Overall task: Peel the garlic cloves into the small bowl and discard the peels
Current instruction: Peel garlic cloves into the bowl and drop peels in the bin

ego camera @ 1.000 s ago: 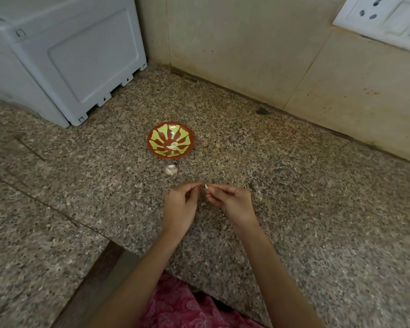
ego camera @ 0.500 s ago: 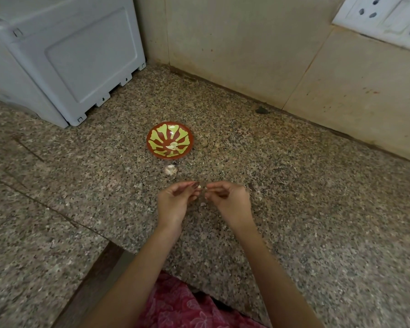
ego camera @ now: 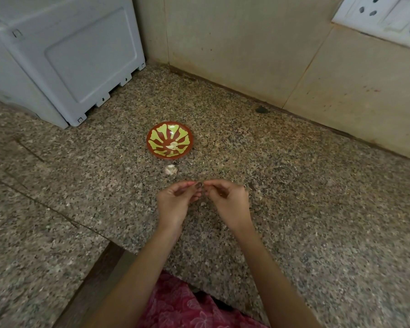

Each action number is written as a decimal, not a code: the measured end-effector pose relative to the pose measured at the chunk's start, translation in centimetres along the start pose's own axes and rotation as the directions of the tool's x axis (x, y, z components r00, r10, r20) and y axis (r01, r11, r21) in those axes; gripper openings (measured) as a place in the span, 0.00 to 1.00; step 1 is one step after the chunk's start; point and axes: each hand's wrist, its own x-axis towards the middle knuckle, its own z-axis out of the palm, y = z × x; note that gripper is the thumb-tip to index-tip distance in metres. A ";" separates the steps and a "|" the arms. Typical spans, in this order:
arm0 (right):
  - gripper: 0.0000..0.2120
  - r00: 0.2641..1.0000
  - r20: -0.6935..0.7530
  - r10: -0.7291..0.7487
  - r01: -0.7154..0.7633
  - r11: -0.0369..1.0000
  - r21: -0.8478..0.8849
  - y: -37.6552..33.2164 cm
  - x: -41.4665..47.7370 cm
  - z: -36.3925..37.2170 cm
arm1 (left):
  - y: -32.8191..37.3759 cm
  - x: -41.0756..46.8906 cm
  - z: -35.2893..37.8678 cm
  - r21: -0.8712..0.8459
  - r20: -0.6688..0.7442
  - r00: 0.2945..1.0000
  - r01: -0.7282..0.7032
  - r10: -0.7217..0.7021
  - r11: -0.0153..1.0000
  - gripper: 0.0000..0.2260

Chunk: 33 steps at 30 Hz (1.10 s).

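Place: you are in a home kitchen | surface: speckled granite counter (ego camera: pixel 317 209) | backing: beige tiled wall (ego camera: pixel 246 43) with a white socket-and-switch plate (ego camera: pixel 384 17) | corner: white plastic appliance (ego camera: pixel 64 55) (kind unclear) | tableware: painted small bowl (ego camera: pixel 159 136) on the stone

You will find no word, brand, label or number clear enough to read here. The grey box (ego camera: pixel 64 55) at the far left corner of the desk (ego camera: pixel 294 185), the socket plate (ego camera: pixel 384 17) on the wall and the bowl (ego camera: pixel 169 140) carry only plain surfaces or pattern.
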 end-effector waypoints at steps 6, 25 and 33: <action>0.09 0.998 0.063 0.013 -0.020 0.993 0.113 0.3 0.3 -0.2 | 0.1 0.1 -0.1 0.010 0.017 0.999 0.042 -0.042 0.999 0.03; 0.08 0.955 0.032 0.294 -0.291 0.914 0.284 1.0 1.5 -0.6 | -0.2 0.3 -0.9 0.204 0.028 0.993 -0.121 0.118 0.971 0.06; 0.06 0.994 -0.096 0.046 -0.063 0.981 -0.184 2.0 4.4 -0.3 | -1.0 0.3 -2.7 0.329 0.024 0.989 -0.148 0.149 0.933 0.09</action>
